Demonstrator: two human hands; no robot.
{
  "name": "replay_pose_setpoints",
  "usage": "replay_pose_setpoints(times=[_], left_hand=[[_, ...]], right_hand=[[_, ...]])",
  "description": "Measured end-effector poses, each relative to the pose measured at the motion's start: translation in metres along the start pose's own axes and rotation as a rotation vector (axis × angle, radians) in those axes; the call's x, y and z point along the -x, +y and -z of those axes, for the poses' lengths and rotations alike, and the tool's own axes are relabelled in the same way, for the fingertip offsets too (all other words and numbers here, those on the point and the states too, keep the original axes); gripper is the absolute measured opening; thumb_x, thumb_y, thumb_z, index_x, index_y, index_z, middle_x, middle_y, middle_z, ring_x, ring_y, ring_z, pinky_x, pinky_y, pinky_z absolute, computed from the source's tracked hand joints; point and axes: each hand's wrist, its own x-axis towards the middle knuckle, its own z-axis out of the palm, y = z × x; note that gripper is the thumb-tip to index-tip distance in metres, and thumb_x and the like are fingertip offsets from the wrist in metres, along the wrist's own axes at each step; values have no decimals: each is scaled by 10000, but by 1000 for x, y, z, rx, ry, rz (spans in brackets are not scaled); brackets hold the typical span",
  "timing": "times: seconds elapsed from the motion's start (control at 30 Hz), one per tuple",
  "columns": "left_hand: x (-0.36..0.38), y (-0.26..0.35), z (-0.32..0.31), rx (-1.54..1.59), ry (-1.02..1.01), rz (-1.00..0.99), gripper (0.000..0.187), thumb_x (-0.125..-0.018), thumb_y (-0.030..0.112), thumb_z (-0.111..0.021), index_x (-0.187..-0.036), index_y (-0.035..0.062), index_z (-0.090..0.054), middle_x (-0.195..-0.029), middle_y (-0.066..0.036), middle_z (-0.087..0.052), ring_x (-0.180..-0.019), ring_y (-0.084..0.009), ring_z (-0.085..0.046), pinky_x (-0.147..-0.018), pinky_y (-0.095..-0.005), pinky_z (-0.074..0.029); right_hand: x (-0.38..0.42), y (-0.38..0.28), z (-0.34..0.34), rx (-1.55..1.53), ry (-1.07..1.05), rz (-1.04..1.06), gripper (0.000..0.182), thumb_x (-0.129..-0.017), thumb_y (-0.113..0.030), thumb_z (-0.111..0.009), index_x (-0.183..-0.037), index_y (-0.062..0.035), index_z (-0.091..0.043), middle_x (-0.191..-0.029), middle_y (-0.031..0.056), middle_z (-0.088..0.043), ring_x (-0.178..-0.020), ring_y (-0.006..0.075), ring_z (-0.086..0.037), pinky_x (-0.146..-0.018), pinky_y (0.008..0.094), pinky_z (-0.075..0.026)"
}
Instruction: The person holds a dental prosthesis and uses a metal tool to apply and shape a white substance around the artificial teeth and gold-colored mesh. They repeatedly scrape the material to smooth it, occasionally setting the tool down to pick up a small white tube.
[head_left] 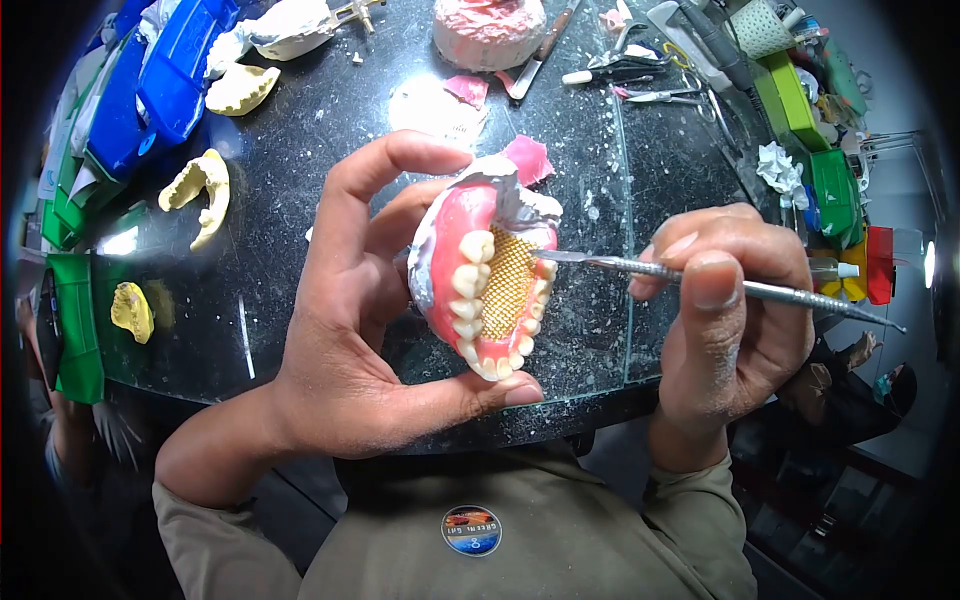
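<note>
My left hand (350, 310) is closed round a denture model (435, 240), thumb at its front teeth and fingers along its back edge. Pink wax and a row of cream teeth ring the model, with grey-white plaster behind. A gold-coloured mesh (508, 285) covers the palate between the teeth. In my right hand (728, 310) is a metal wax carver (640, 266), pinched like a pen between thumb and fingers. Its flat tip reaches the mesh's right edge, close to the back teeth. Beyond the model lies a pink wax piece (528, 160).
Plaster pieces (207, 195) and a yellow mould piece (132, 312) lie on the left of the dark table (560, 420). A pink-topped round block (488, 32) and a knife (540, 50) are at the back. Scissors (665, 97) and bins (832, 195) line the right.
</note>
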Motion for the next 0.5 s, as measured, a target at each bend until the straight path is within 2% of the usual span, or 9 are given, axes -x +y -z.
replay_pose_setpoints(times=[0.13,0.23,0.27,0.37,0.5], left_hand=[[-1,1,-1,0,26,5,1056,-586,-31,-776,-1317,-15,-14,-1223,-137,-407,-1063,-190,-512,-876,-269,-437],[-3,5,0,-17,8,27,1093,-584,-19,-782,-1315,-9,30,-1236,-136,-385,-1064,-187,-510,-875,-267,-435],[-3,4,1,-18,2,14,1044,-583,-1,-788,-1309,-24,-39,-1261,-132,-345,-1071,-185,-503,-873,-265,-434],[-2,3,3,-61,25,10,867,-579,59,-807,-1247,-66,-268,-1327,-113,-224,-1088,-178,-485,-870,-255,-429],[-1,5,3,-284,78,10,592,-561,172,-831,-1014,-97,-561,-1367,-61,-118,-1085,-177,-479,-830,-269,-472]], right_hand=[[0,-1,6,-6,37,15,261,-890,-246,-505,-856,14,-503,-723,115,-526,-564,136,-501,-460,208,-411],[3,-4,19,-50,122,18,265,-915,-236,-449,-877,21,-501,-756,135,-521,-619,156,-504,-478,213,-416],[4,-4,27,-65,189,9,251,-862,-227,-552,-910,15,-506,-767,138,-557,-591,146,-528,-480,210,-446],[23,4,58,61,301,-30,222,-873,-193,-529,-921,23,-514,-773,145,-551,-607,144,-501,-503,214,-402],[68,18,97,140,514,-237,176,-878,-110,-508,-946,51,-525,-812,147,-577,-639,131,-505,-589,223,-415]])
